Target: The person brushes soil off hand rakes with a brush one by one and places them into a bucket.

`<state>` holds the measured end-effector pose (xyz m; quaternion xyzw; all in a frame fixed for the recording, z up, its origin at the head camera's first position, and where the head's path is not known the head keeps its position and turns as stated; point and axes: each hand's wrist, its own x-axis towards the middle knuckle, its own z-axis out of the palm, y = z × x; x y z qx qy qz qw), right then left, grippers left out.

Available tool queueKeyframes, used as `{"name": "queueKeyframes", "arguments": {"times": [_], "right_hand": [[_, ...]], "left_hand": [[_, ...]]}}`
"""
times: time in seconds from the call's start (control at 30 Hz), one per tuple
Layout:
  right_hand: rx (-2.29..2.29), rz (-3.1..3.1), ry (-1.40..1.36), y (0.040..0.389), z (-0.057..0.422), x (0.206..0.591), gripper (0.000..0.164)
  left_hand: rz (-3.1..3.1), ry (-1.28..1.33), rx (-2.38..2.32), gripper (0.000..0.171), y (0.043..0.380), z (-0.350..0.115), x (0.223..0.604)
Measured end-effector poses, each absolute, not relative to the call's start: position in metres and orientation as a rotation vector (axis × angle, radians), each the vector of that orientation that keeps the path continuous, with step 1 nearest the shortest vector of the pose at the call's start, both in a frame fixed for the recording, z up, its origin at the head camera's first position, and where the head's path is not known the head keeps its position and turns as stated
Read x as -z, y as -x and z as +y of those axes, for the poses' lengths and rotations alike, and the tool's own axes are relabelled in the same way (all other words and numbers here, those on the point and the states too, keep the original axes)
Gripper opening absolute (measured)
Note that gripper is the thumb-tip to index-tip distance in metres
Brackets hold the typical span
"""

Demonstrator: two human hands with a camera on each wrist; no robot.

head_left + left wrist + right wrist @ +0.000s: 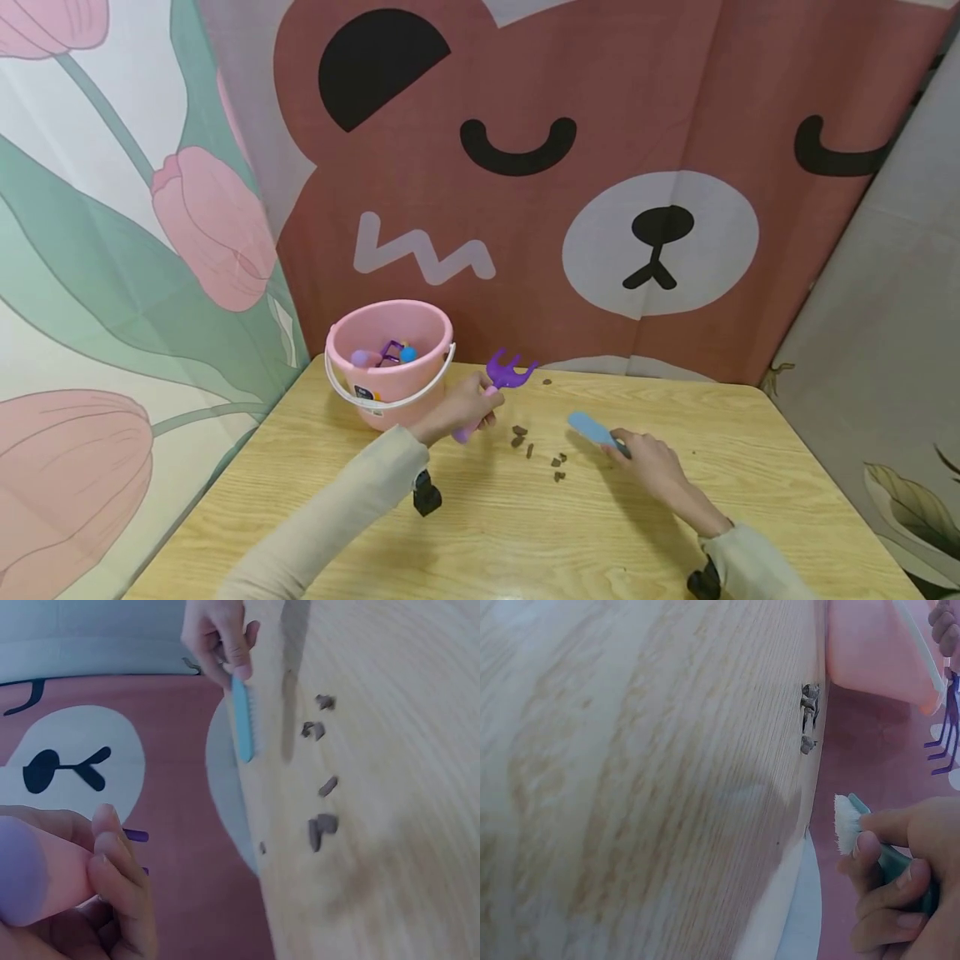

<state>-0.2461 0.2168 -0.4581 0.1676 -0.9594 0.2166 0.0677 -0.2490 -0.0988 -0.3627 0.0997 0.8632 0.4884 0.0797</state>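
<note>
My left hand (pixel 467 406) grips the pink and lilac handle of a toy rake (pixel 508 372), its purple prongs pointing up and away, beside the pink bucket. In the left wrist view the rounded handle end (pixel 30 870) shows inside the curled fingers. My right hand (pixel 651 460) holds a light blue brush (pixel 590 427) above the table; white bristles (pixel 845 825) show in the right wrist view. Between the two hands, several small brown pieces (pixel 519 436) lie scattered on the wooden table.
A pink bucket (pixel 390 367) with a white handle stands at the table's back left, with a purple toy and small balls inside. Behind the wooden tabletop (pixel 495 533) hangs a bear-printed cloth (pixel 615 83). A tulip-printed cloth (pixel 75 250) hangs on the left.
</note>
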Motion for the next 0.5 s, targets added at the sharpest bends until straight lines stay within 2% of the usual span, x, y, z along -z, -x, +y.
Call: {"name": "queueKeyframes", "arguments": {"times": [0.2, 0.5], "right_hand": [[-0.648, -2.895, -0.505, 0.246, 0.216, 0.461, 0.042], [-0.652, -2.880, -0.527, 0.247, 0.215, 0.461, 0.041]], "left_hand": [[2.678, -0.243, -1.292, 0.021, 0.247, -0.109, 0.340], [2.631, -0.186, -1.296, 0.023, 0.248, -0.120, 0.316]]}}
